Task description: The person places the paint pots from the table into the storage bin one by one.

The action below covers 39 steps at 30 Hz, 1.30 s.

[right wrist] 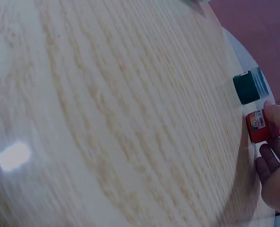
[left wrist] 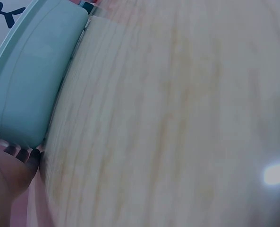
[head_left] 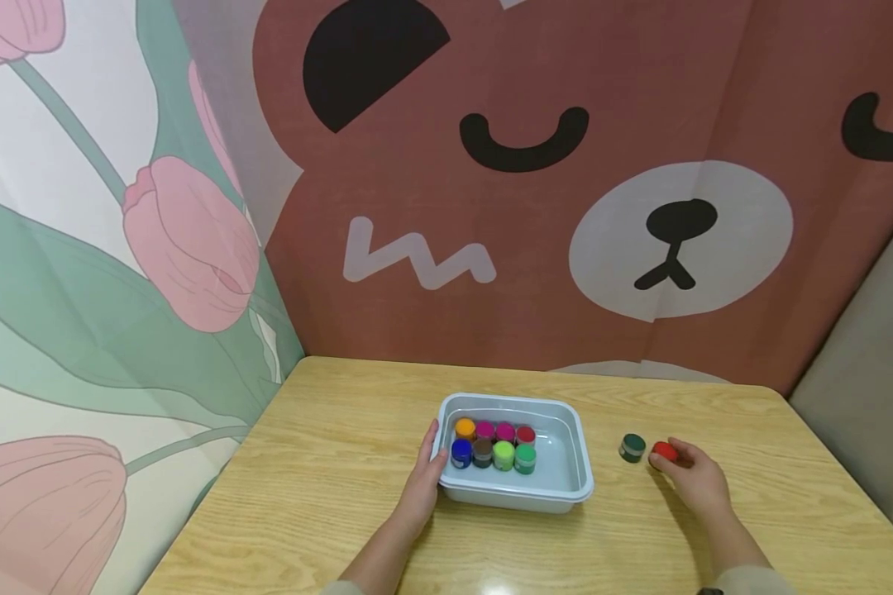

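Note:
A pale blue plastic tray (head_left: pixel 517 496) stands on the table, holding two rows of small paint jars with coloured lids, among them a blue jar (head_left: pixel 461 453) and an orange jar (head_left: pixel 465 429). My left hand (head_left: pixel 419 486) grips the tray's left end, thumb at the rim; in the left wrist view its fingertips (left wrist: pixel 33 160) are at the tray's bottom corner. To the right of the tray, my right hand (head_left: pixel 699 482) pinches a red paint jar (right wrist: pixel 257 126) between thumb and fingers. The red jar appears to be at table level. Beside it stands a dark green jar (head_left: pixel 632 448), upright and untouched.
The wood-grain table (head_left: pixel 327 463) reaches back to a hanging cloth with a bear face (head_left: pixel 536 248). A tulip-patterned cloth (head_left: pixel 82 330) hangs along the left side. Inside the tray, bare floor (head_left: pixel 558 463) shows right of the jars.

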{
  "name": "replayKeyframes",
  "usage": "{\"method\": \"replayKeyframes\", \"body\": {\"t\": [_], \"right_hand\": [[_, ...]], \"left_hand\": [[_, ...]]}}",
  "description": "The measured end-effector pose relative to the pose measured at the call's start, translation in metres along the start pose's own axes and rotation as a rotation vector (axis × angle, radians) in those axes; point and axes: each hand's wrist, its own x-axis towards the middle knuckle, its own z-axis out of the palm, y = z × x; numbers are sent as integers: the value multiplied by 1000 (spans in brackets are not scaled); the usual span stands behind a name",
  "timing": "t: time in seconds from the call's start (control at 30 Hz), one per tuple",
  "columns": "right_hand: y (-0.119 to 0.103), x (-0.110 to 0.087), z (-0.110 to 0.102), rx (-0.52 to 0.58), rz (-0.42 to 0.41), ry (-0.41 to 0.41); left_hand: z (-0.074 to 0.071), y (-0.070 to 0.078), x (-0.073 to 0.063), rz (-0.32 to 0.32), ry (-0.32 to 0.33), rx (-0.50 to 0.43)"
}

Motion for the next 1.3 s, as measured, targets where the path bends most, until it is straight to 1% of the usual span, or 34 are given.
{"method": "replayKeyframes", "body": {"t": [0.2,0.33,0.47,0.6,0.8,1.0,1.3], "right_hand": [[-3,0,-2,57,30,-14],[-8,-1,-5,71,24,-10],[-14,-3,-7,59,-2,-15],[-20,-5,-10,31,-30,-23],[-34,-10,-9,15,-102,5],[-53,-15,-3,54,-151,-15],[-82,-24,9,99,-203,-39]], "left_hand": [[0,1,1,1,2,-3],[0,2,1,10,3,2],[0,2,2,14,1,5],[0,1,3,4,3,3],[0,0,4,9,6,6],[0,0,3,8,8,9],[0,1,1,-3,2,-1]]}}
